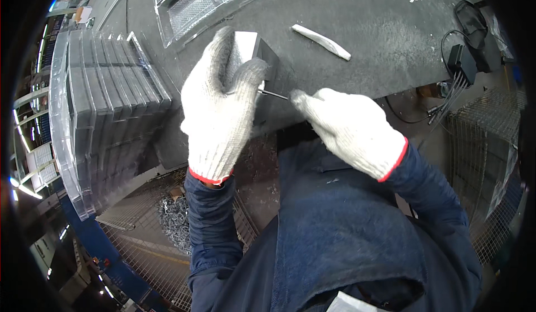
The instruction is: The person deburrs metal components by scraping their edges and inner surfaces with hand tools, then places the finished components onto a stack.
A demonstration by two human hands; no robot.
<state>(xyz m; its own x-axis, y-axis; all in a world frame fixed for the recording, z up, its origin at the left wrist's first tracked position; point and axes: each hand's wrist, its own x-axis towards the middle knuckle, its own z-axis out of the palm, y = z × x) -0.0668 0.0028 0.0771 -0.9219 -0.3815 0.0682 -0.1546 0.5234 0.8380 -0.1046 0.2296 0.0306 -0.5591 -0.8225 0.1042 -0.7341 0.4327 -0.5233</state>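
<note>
Two hands in white knit gloves sit near each other, not touching, over a dark bench [385, 47]. The left hand [219, 102], toward 11 o'clock, is clamped around a small grey block [268, 56] at 12 o'clock, thumb on the near side. The right hand [353, 126], between 2 and 3 o'clock, pinches a thin metal rod [274, 95] pointing at the block; its tip seems to meet the block, though the glove hides the contact. The block looks stiff and fairly light, perhaps slick under knit, so its opposite sides offer the surest hold. A white strip [321, 42] lies at 1 o'clock; clear-edged stacked trays [106, 77] stand at 10 o'clock
</note>
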